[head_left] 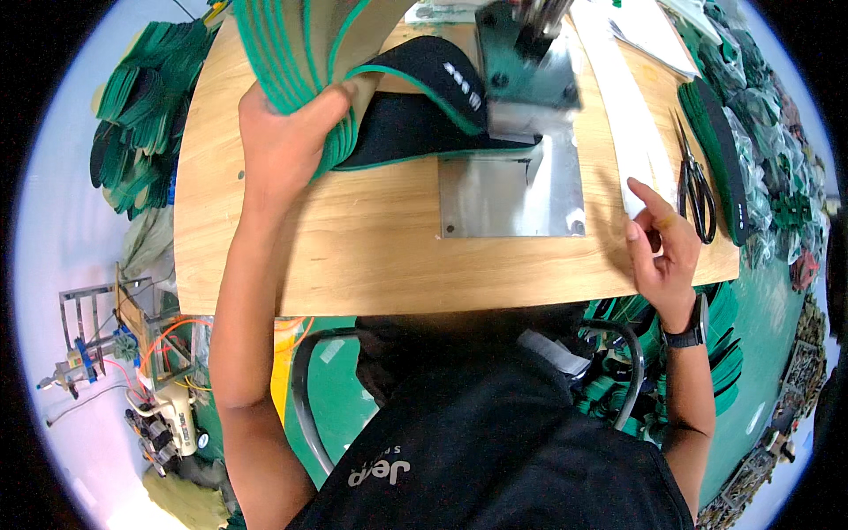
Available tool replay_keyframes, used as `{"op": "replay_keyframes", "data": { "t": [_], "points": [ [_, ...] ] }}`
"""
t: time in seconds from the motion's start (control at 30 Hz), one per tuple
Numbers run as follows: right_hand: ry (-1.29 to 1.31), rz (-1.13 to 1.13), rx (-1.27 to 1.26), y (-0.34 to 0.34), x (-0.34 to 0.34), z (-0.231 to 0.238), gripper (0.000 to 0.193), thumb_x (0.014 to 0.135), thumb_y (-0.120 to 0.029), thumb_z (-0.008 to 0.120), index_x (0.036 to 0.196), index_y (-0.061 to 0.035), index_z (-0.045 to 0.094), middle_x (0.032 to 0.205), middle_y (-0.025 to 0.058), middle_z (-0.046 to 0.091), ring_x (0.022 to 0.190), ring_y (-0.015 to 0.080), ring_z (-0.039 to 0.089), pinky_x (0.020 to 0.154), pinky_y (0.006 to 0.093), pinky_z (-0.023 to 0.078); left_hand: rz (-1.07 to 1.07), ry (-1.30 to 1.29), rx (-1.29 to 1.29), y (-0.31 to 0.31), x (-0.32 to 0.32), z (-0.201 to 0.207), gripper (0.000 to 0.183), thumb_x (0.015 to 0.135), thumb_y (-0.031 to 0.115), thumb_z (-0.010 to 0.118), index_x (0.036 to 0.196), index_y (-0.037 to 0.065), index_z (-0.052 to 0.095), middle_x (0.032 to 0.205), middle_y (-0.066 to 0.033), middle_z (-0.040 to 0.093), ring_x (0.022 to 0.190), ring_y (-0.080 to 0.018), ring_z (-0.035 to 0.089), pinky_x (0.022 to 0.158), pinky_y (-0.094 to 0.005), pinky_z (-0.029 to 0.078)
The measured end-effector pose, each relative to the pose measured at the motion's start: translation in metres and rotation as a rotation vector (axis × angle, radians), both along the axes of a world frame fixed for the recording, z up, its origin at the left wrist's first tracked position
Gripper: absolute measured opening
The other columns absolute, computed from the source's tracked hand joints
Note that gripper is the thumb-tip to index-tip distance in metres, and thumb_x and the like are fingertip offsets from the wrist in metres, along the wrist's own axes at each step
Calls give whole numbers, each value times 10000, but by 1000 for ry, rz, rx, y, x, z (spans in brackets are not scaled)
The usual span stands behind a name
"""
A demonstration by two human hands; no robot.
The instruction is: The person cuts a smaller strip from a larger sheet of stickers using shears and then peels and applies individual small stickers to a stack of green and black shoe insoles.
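Observation:
My left hand [287,132] is wrapped round a bundle of insoles [296,53] with green edges and beige undersides. From that bundle a black insole [433,71] with small white marks curls over toward the right. Below it, another black insole [397,132] stretches to the metal plate [512,199], its tip close to the pressing head of a bench machine [528,71]. My right hand [662,252] is over the table's right front, beside a long white strip [629,115]. Its index finger points out, the thumb stands apart and the other fingers curl; nothing shows in it.
Black-handled scissors [698,194] lie on the right of the wooden table [371,261], next to a stack of dark insoles [717,155]. Piled insoles [146,106] stand beyond the left edge. Bagged goods [768,159] line the right side. A chair frame [305,389] is under me.

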State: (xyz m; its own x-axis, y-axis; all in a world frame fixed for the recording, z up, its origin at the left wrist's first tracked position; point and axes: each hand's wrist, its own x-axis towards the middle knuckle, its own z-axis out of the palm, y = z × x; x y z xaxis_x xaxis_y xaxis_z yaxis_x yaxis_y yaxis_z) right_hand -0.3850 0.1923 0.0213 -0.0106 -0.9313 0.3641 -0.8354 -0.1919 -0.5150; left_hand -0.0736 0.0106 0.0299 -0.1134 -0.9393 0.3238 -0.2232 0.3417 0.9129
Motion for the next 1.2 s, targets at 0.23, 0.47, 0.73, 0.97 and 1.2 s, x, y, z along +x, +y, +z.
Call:
{"op": "replay_keyframes", "data": {
  "t": [0.23, 0.47, 0.73, 0.97, 1.2],
  "points": [
    [-92, -82, -57, 14, 1, -1, 344, 848, -66, 613, 1187, -10, 595, 637, 11, 512, 552, 78, 454, 513, 226, 363, -35, -21, -16, -2, 2, -5, 209, 742, 125, 709, 871, -26, 642, 759, -22, 648, 660, -70, 554, 623, -238, 468],
    [-41, -234, -129, -42, -37, 7, 324, 899, -118, 602, 1199, 0, 577, 813, 34, 593, 727, 84, 545, 650, 221, 443, -58, -17, -23, 3, -5, 0, 205, 733, 113, 691, 879, -20, 636, 739, -12, 629, 655, -65, 536, 618, -237, 460],
    [427, -359, -217, -216, -114, -22, 486, 790, -427, 666, 879, 51, 668, 790, 202, 676, 730, 346, 662, 696, 417, 520, -96, -115, -96, 9, -9, -5, 380, 700, 125, 701, 1040, -24, 620, 802, -32, 640, 714, -75, 541, 683, -241, 471],
    [158, -402, 6, -244, -125, -45, 390, 730, -354, 740, 695, 17, 625, 602, 143, 610, 561, 273, 609, 596, 375, 485, -73, -211, -244, 20, -17, -8, 553, 659, 126, 703, 1183, -2, 585, 920, -133, 686, 830, -167, 657, 789, -278, 503],
    [239, -300, 53, -238, -134, -6, 284, 806, -285, 693, 742, -11, 660, 638, 76, 635, 535, 156, 592, 538, 271, 475, -72, -415, -337, 9, -20, 5, 979, 626, 434, 793, 1397, 8, 365, 1314, -242, 488, 1228, -332, 475, 1047, -391, 347]
  ]
}}
